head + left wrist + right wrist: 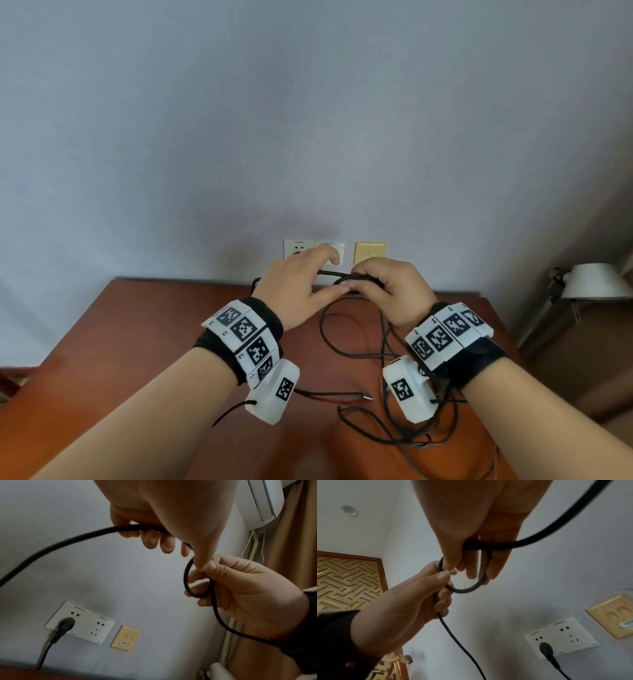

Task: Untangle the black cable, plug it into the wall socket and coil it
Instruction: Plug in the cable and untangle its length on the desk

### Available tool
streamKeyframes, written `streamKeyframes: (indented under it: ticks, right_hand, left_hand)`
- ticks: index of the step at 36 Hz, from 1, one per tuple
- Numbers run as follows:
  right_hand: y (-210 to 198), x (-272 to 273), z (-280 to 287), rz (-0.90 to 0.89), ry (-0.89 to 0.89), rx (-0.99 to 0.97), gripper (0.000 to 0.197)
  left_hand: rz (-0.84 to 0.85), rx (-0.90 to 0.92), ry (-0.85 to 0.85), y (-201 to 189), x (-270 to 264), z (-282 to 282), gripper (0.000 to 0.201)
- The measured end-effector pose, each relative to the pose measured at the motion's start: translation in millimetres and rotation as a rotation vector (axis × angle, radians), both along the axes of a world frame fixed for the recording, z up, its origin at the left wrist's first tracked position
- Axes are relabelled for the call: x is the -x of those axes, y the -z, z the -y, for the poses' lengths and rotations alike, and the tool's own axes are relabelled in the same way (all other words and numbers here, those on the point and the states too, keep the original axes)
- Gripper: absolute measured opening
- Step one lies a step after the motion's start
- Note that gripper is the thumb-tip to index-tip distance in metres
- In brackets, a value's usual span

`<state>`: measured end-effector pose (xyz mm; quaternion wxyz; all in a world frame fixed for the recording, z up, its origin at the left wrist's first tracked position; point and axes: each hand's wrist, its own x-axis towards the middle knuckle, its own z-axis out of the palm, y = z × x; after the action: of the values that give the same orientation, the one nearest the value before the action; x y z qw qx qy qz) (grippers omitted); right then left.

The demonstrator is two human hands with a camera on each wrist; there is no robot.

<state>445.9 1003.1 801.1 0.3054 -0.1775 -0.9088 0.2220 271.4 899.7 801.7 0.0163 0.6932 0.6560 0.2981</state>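
The white marker-covered wrist bands (243,337) sit nearest. Beyond them the left hand (294,287) curls its fingers (152,539) round the thin black rubber cable (56,545), while the right hand (394,291) pinches a small loop of it (471,586), likely starting the coil. The black round plug (66,624) already sits in the white wall socket (56,615); slack lies on the reddish-brown wooden counter (137,342).
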Motion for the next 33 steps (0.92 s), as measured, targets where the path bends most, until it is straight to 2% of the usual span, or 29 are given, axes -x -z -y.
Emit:
streamKeyframes:
  ticks: [3,6,9,11,13,16,20,22,25,27,29,31,33]
  right_hand:
    - [-1.0,0.2,0.1,0.015,0.0,-0.007,0.028]
    - [-0.3,2.7,3.8,0.116,0.063,-0.133,0.04]
    - [0.1,4.3,4.0,0.18,0.136,-0.215,0.052]
    - [-1.0,1.3,0.9,0.189,0.179,-0.186,0.048]
    - [-2.2,-2.8,-5.2,0.253,0.23,-0.129,0.036]
    - [-4.8,-6.4,-14.1,0.364,0.36,-0.107,0.034]
    - [-5.9,-6.8,-19.6,0.446,0.48,-0.004,0.028]
    - [-5.9,-4.5,-17.0,0.443,0.463,0.045,0.021]
    - [-8.1,-0.1,-7.2,0.399,0.312,0.019,0.043]
    - [-9.9,2.8,0.4,0.357,0.199,-0.102,0.046]
    - [-11.4,4.5,5.5,0.336,0.138,-0.16,0.037]
    - [-14.3,4.8,9.6,0.32,0.129,-0.127,0.025]
    - [-17.3,1.2,9.2,0.342,0.153,-0.09,0.022]
  left_hand:
    - [-0.024,0.005,-0.009,2.7,0.6,-3.0,0.037]
    - [-0.019,0.013,-0.025,3.5,0.1,-5.7,0.033]
    - [0.018,0.0,-0.056,-0.7,-0.6,-6.1,0.017]
    - [0.022,0.005,-0.085,-2.2,2.7,-6.2,0.011]
    - [0.012,0.055,-0.112,-1.5,8.3,-5.8,0.009]
    - [-0.002,0.171,-0.137,1.4,13.2,-4.2,0.016]
    - [0.025,0.24,-0.152,4.1,9.8,-5.1,0.025]
    - [0.049,0.265,-0.149,4.1,3.9,-6.3,0.025]
    - [0.091,0.294,-0.142,0.5,-5.1,-8.0,0.026]
    - [0.135,0.322,-0.13,-3.0,-9.8,-9.7,0.028]
    - [0.192,0.347,-0.119,-7.8,-13.1,-10.3,0.031]
    - [0.228,0.382,-0.098,-11.9,-13.9,-10.5,0.032]
    - [0.255,0.417,-0.072,-14.8,-12.2,-9.4,0.033]
